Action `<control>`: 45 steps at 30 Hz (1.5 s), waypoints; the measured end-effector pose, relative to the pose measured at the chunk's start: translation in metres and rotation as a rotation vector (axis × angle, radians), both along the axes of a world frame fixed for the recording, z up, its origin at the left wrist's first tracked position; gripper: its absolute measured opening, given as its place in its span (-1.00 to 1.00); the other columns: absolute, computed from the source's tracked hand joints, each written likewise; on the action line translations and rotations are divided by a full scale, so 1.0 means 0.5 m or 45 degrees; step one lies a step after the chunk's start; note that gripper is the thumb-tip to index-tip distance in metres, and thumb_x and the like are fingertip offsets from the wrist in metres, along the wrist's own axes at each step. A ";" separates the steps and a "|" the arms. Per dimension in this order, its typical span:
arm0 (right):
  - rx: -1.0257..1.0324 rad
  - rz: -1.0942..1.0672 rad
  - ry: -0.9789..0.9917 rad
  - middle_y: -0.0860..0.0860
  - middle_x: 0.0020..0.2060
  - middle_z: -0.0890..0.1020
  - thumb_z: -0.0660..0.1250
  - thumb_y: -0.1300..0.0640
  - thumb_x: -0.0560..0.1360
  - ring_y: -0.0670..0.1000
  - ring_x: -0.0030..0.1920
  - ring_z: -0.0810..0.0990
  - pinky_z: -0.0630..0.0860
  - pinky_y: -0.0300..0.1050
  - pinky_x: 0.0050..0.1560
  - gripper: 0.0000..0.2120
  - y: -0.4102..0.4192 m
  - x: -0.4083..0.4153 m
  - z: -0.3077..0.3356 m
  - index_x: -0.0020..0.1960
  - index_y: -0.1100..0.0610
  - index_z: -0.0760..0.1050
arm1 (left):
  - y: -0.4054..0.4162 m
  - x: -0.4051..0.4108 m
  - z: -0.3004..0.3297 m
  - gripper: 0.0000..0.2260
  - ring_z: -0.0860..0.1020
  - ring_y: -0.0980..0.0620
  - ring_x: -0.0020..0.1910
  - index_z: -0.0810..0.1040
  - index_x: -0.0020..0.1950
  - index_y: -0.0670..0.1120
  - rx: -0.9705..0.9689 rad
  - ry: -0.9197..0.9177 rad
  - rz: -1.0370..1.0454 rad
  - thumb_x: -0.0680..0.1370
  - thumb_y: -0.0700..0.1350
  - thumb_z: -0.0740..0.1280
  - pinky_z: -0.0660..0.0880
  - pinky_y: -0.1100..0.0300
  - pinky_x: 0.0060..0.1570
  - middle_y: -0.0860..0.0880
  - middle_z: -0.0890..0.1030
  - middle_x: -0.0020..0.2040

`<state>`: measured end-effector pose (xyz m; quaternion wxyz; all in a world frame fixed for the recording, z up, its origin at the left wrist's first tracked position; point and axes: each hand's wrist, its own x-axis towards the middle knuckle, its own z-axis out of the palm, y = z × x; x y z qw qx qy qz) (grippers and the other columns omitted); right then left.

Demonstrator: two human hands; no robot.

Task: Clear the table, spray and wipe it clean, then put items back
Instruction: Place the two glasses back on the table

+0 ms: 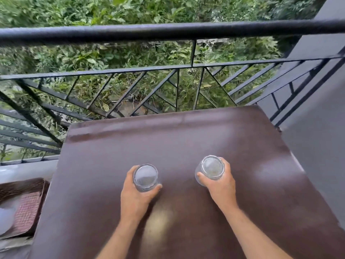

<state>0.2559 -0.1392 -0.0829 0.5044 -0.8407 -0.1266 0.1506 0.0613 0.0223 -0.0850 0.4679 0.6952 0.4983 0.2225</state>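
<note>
A dark brown table (pixel 186 139) fills the lower middle of the head view. My left hand (pixel 136 197) grips a clear drinking glass (pixel 146 176), fingers and thumb curled round its side. My right hand (pixel 220 182) grips a second clear glass (pixel 211 169) the same way. Both glasses are upright, seen from above, over the table's near middle. Whether their bases touch the tabletop cannot be told. The rest of the tabletop is bare and shiny.
A black metal railing (pixel 168 32) runs close behind the table's far edge, with green plants beyond it. A grey wall (pixel 317 128) stands at the right. At the lower left sit a pinkish woven cloth (pixel 28 208) and something white (pixel 6 219).
</note>
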 end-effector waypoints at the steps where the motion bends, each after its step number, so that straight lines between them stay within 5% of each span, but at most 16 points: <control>1: 0.003 0.008 0.002 -0.27 0.08 0.60 0.65 0.01 0.25 -0.27 0.08 0.56 0.47 -0.23 0.09 -0.33 0.000 0.001 0.001 0.20 -0.31 0.37 | -0.001 0.000 -0.001 -0.28 0.59 0.08 0.19 0.42 0.30 0.20 0.004 0.001 -0.004 0.24 -0.01 0.67 0.51 0.05 0.27 0.16 0.61 0.23; 8: -0.032 0.031 0.006 -0.34 0.07 0.58 0.66 -0.01 0.22 -0.39 0.08 0.51 0.41 -0.34 0.03 -0.29 -0.002 0.005 0.002 0.10 -0.46 0.30 | 0.000 -0.001 0.001 -0.30 0.59 0.14 0.13 0.33 0.15 0.47 -0.003 0.003 -0.035 0.22 0.05 0.65 0.50 0.17 0.13 0.19 0.61 0.18; 13: -0.027 0.060 0.014 -0.33 0.08 0.57 0.66 0.01 0.23 -0.36 0.09 0.52 0.40 -0.39 0.00 -0.27 -0.006 0.006 -0.001 0.13 -0.46 0.30 | 0.006 -0.005 0.001 -0.26 0.57 0.21 0.17 0.34 0.18 0.44 -0.048 -0.057 -0.099 0.14 0.11 0.65 0.48 0.22 0.15 0.22 0.58 0.21; 17: -0.033 0.127 0.085 -0.24 0.27 0.51 0.64 -0.14 0.20 -0.13 0.23 0.50 0.42 -0.11 0.23 -0.10 -0.011 0.013 0.020 0.42 -0.25 0.27 | 0.025 -0.024 0.017 0.02 0.41 0.17 0.40 0.25 0.40 0.26 -0.142 -0.124 -0.138 0.03 0.12 0.66 0.34 0.19 0.35 0.16 0.42 0.41; 19: 0.004 0.075 0.038 -0.18 0.39 0.42 0.52 -0.27 0.20 -0.12 0.33 0.42 0.35 -0.09 0.33 -0.05 -0.009 0.016 0.040 0.50 -0.12 0.23 | 0.039 -0.045 0.029 0.00 0.33 0.21 0.46 0.23 0.43 0.25 -0.116 -0.165 -0.103 0.06 0.15 0.63 0.28 0.16 0.40 0.16 0.36 0.44; 22: 0.130 -0.040 -0.233 -0.12 0.36 0.43 0.38 -0.33 0.28 -0.06 0.38 0.39 0.33 0.05 0.44 -0.20 0.012 0.004 0.088 0.43 -0.02 0.35 | 0.061 -0.096 0.053 -0.19 0.36 0.28 0.43 0.29 0.37 0.32 0.006 -0.219 -0.045 0.18 0.26 0.56 0.27 0.20 0.39 0.18 0.41 0.41; 25: 0.224 -0.062 -0.646 0.03 0.18 0.54 0.38 -0.18 0.38 0.05 0.24 0.47 0.42 0.16 0.30 -0.45 0.065 -0.025 0.140 0.23 0.14 0.51 | 0.086 -0.164 0.076 -0.29 0.40 0.30 0.41 0.37 0.39 0.20 0.111 -0.241 0.042 0.29 0.29 0.49 0.30 0.18 0.40 0.18 0.48 0.36; 29: 0.306 0.028 -0.931 0.02 0.02 0.59 0.37 -0.04 0.47 0.05 0.09 0.52 0.31 -0.18 0.27 -0.70 0.165 -0.098 0.194 0.08 0.16 0.56 | 0.120 -0.274 0.097 -0.45 0.46 0.21 0.38 0.43 0.36 0.11 0.202 -0.254 0.160 0.43 0.17 0.51 0.35 0.06 0.43 0.16 0.52 0.31; 34: 0.477 0.290 -0.860 -0.11 0.00 0.54 0.33 -0.05 0.52 -0.05 0.07 0.50 0.39 -0.13 0.21 -0.76 0.301 -0.250 0.223 0.05 0.11 0.56 | 0.159 -0.425 0.123 -0.53 0.53 0.19 0.28 0.48 0.34 0.13 0.203 -0.252 0.355 0.48 -0.10 0.52 0.43 -0.05 0.38 0.21 0.57 0.26; 36: 0.513 0.436 -0.779 -0.10 0.01 0.53 0.29 -0.16 0.55 -0.04 0.08 0.51 0.43 -0.09 0.15 -0.68 0.347 -0.317 0.227 0.06 0.10 0.56 | 0.177 -0.491 0.126 -0.56 0.53 0.05 0.32 0.47 0.40 0.04 0.218 -0.204 0.414 0.54 -0.16 0.46 0.45 -0.07 0.37 0.07 0.55 0.32; 39: 0.535 0.624 -0.655 -0.09 0.01 0.51 0.19 -0.28 0.58 -0.02 0.06 0.50 0.46 -0.06 0.10 -0.57 0.414 -0.428 0.223 0.08 0.07 0.56 | 0.209 -0.601 0.125 -0.54 0.61 0.30 0.07 0.47 0.42 0.01 0.233 -0.125 0.532 0.56 -0.29 0.41 0.56 0.35 0.05 -0.02 0.56 0.29; 43: 0.529 0.722 -0.467 -0.11 -0.03 0.53 0.20 -0.24 0.58 -0.01 0.05 0.54 0.52 0.04 0.07 -0.60 0.492 -0.570 0.192 0.04 0.06 0.58 | 0.237 -0.739 0.110 -0.50 0.53 0.04 0.32 0.45 0.47 -0.08 0.166 -0.073 0.608 0.54 -0.33 0.42 0.41 0.25 0.28 -0.03 0.54 0.39; 45: 0.486 0.780 -0.357 -0.14 -0.06 0.55 0.23 -0.21 0.56 -0.06 0.03 0.54 0.50 -0.05 0.08 -0.67 0.526 -0.634 0.165 0.01 0.04 0.58 | 0.252 -0.794 0.097 -0.47 0.57 0.26 0.21 0.44 0.47 -0.13 0.127 -0.057 0.646 0.52 -0.37 0.42 0.45 0.52 0.13 -0.03 0.52 0.37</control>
